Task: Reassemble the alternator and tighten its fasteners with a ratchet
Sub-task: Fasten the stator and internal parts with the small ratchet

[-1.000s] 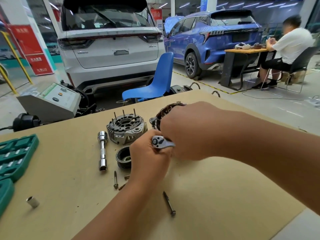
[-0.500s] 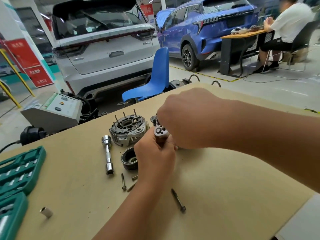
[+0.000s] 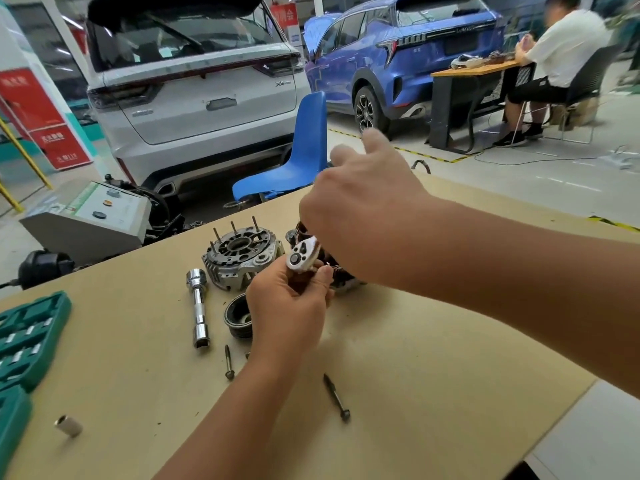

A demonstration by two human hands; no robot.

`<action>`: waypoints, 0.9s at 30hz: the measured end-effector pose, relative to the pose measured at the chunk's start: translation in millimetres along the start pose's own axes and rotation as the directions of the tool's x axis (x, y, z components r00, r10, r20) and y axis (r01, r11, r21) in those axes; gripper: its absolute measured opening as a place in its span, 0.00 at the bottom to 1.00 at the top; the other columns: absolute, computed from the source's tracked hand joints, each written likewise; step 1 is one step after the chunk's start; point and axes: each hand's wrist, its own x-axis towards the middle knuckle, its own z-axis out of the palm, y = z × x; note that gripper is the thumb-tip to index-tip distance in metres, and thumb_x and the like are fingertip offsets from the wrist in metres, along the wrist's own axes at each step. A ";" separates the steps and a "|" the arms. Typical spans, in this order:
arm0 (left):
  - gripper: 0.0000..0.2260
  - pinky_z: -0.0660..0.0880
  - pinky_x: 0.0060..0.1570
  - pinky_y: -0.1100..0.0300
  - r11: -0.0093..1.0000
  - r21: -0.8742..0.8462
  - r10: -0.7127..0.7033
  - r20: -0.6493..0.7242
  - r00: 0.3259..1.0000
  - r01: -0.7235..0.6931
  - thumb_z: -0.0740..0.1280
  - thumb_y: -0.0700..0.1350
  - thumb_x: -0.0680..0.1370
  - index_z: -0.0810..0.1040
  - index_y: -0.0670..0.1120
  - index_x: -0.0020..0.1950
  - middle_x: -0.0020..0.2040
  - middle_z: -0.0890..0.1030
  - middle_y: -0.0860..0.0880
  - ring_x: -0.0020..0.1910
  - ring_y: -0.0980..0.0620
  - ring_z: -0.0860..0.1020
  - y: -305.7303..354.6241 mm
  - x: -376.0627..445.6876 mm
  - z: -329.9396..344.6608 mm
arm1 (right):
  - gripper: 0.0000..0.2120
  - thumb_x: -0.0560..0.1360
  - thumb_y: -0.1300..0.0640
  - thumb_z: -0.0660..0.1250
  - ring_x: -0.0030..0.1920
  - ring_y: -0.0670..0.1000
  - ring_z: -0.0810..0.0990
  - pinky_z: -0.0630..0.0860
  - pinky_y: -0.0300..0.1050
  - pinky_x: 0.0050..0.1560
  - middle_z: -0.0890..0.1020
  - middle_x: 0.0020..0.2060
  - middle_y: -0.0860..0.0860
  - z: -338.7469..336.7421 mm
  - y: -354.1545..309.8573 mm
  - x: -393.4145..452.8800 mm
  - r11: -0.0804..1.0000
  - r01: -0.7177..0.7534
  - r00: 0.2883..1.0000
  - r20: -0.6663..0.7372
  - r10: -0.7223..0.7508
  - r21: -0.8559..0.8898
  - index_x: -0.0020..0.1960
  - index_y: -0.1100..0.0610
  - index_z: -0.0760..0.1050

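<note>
Fingers (image 3: 323, 271) above cardboard-covered table (image 3: 433, 358)

Two bare forearms enter from the lower edge and the right edge of the frame. No sleeve, glove, watch or ring shows on either. The left hand (image 3: 287, 306) has short nails. The right hand (image 3: 360, 216) is motion-blurred at its fingers (image 3: 372, 140), so their nails cannot be made out.
</note>
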 end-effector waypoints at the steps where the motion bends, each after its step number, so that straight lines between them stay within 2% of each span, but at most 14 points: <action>1: 0.10 0.81 0.34 0.51 1.000 -0.001 0.007 0.003 1.000 -0.007 0.72 0.35 0.77 0.82 0.47 0.38 0.32 0.83 0.47 0.32 0.44 0.82 0.4 0.2 -0.4 | 0.19 0.72 0.60 0.69 0.35 0.54 0.69 0.67 0.53 0.47 0.69 0.29 0.50 0.2 0.5 0.6 1.000 0.013 1.000 0.004 -0.013 -0.008 0.32 0.53 0.60; 4: 0.11 0.76 0.29 0.51 1.000 0.021 0.019 -0.028 0.999 -0.018 0.72 0.33 0.75 0.79 0.44 0.34 0.29 0.81 0.47 0.29 0.44 0.78 -1.8 -0.4 0.0 | 0.13 0.73 0.57 0.67 0.30 0.49 0.70 0.65 0.45 0.34 0.72 0.31 0.47 0.6 -9.3 -2.5 0.985 0.035 0.970 0.233 -0.075 0.172 0.34 0.50 0.65; 5: 0.12 0.75 0.28 0.51 0.999 0.028 0.025 -0.026 0.999 -0.025 0.72 0.33 0.75 0.79 0.44 0.34 0.29 0.81 0.47 0.28 0.45 0.77 -1.5 -0.6 0.6 | 0.12 0.72 0.56 0.68 0.32 0.49 0.71 0.66 0.46 0.36 0.73 0.32 0.47 0.2 -10.4 -2.7 0.984 0.017 0.964 0.258 -0.064 0.180 0.35 0.50 0.66; 8: 0.11 0.80 0.34 0.52 1.000 0.019 0.023 0.016 1.000 -0.024 0.72 0.34 0.77 0.83 0.48 0.38 0.32 0.83 0.48 0.32 0.45 0.82 2.1 -0.3 0.5 | 0.14 0.71 0.58 0.68 0.37 0.54 0.70 0.65 0.57 0.51 0.70 0.31 0.49 -1.1 -0.9 1.6 1.000 -0.014 0.997 0.073 0.013 0.024 0.34 0.52 0.63; 9: 0.11 0.81 0.35 0.54 1.000 0.016 0.025 0.021 0.999 -0.025 0.72 0.34 0.77 0.83 0.48 0.38 0.32 0.83 0.48 0.32 0.47 0.82 2.8 -0.3 0.4 | 0.16 0.72 0.59 0.67 0.36 0.54 0.69 0.66 0.54 0.50 0.69 0.31 0.50 -2.0 1.4 1.4 1.000 -0.023 0.999 0.042 0.023 0.019 0.33 0.52 0.61; 10: 0.12 0.80 0.34 0.56 0.999 0.014 0.028 0.017 0.999 -0.028 0.72 0.34 0.77 0.82 0.49 0.37 0.31 0.83 0.49 0.31 0.49 0.81 2.1 -0.2 0.7 | 0.16 0.73 0.59 0.67 0.33 0.52 0.68 0.67 0.48 0.44 0.69 0.31 0.50 -0.4 1.8 2.4 0.999 0.000 0.998 0.062 -0.002 0.044 0.33 0.52 0.61; 12: 0.15 0.73 0.29 0.62 0.999 0.030 0.045 -0.003 0.999 -0.045 0.72 0.31 0.75 0.79 0.47 0.32 0.28 0.80 0.49 0.27 0.54 0.76 -0.9 -0.4 -0.1 | 0.13 0.76 0.58 0.66 0.29 0.45 0.66 0.63 0.40 0.28 0.71 0.33 0.46 1.4 -4.4 -0.2 0.978 0.040 0.968 0.236 -0.089 0.203 0.36 0.49 0.66; 14: 0.16 0.69 0.28 0.67 0.998 0.039 0.046 -0.011 0.999 -0.045 0.72 0.30 0.75 0.78 0.47 0.31 0.26 0.79 0.51 0.25 0.58 0.73 -1.1 -1.4 -0.3 | 0.09 0.78 0.59 0.64 0.30 0.41 0.64 0.64 0.40 0.24 0.72 0.38 0.44 1.7 -5.0 -0.7 0.964 0.001 0.937 0.337 -0.095 0.266 0.42 0.47 0.72; 15: 0.14 0.72 0.30 0.68 0.999 0.010 0.036 0.002 0.999 -0.036 0.72 0.32 0.76 0.81 0.47 0.34 0.29 0.81 0.51 0.26 0.57 0.77 -0.5 -1.3 0.2 | 0.11 0.77 0.60 0.65 0.30 0.44 0.65 0.66 0.41 0.28 0.72 0.36 0.45 1.0 -2.3 0.5 0.973 -0.011 0.955 0.290 -0.058 0.232 0.40 0.47 0.70; 17: 0.09 0.78 0.34 0.65 0.999 -0.043 0.010 0.025 1.000 -0.009 0.73 0.35 0.77 0.84 0.47 0.40 0.34 0.85 0.49 0.31 0.54 0.83 1.8 -0.9 0.2 | 0.15 0.73 0.61 0.66 0.30 0.50 0.64 0.68 0.47 0.42 0.69 0.31 0.50 -0.4 3.9 0.8 0.993 -0.013 0.999 0.053 0.006 0.120 0.34 0.52 0.62; 18: 0.09 0.79 0.35 0.63 0.999 -0.050 0.008 0.031 0.999 -0.007 0.73 0.36 0.77 0.84 0.47 0.40 0.34 0.85 0.49 0.31 0.51 0.83 2.3 -0.6 -0.4 | 0.16 0.72 0.61 0.66 0.29 0.51 0.64 0.67 0.48 0.43 0.68 0.30 0.50 -0.7 3.8 -0.2 0.995 -0.021 1.000 0.007 0.020 0.096 0.33 0.52 0.60; 22: 0.17 0.72 0.28 0.60 1.000 0.018 0.020 -0.009 1.000 -0.019 0.71 0.31 0.75 0.79 0.49 0.31 0.28 0.81 0.49 0.27 0.49 0.76 -3.2 0.8 -0.7 | 0.13 0.71 0.57 0.66 0.29 0.48 0.71 0.62 0.42 0.29 0.72 0.32 0.47 -0.1 -15.2 -7.2 0.974 -0.007 0.973 0.228 -0.046 0.228 0.34 0.50 0.62; 25: 0.12 0.76 0.31 0.66 0.999 -0.047 -0.017 -0.012 1.000 0.017 0.72 0.34 0.78 0.83 0.48 0.39 0.32 0.84 0.48 0.28 0.54 0.81 1.2 0.4 0.0 | 0.15 0.72 0.58 0.68 0.33 0.52 0.71 0.63 0.48 0.38 0.70 0.32 0.50 -1.1 -7.1 -2.0 0.996 -0.032 0.997 0.069 0.026 0.089 0.34 0.52 0.62; 27: 0.08 0.77 0.33 0.67 0.996 -0.081 -0.023 0.014 1.000 0.024 0.72 0.36 0.78 0.84 0.47 0.42 0.34 0.85 0.48 0.29 0.54 0.83 3.8 0.4 -0.3 | 0.14 0.73 0.59 0.67 0.32 0.52 0.69 0.64 0.48 0.37 0.69 0.33 0.51 -1.8 -1.7 1.2 0.996 -0.069 0.997 0.047 0.067 0.054 0.34 0.53 0.63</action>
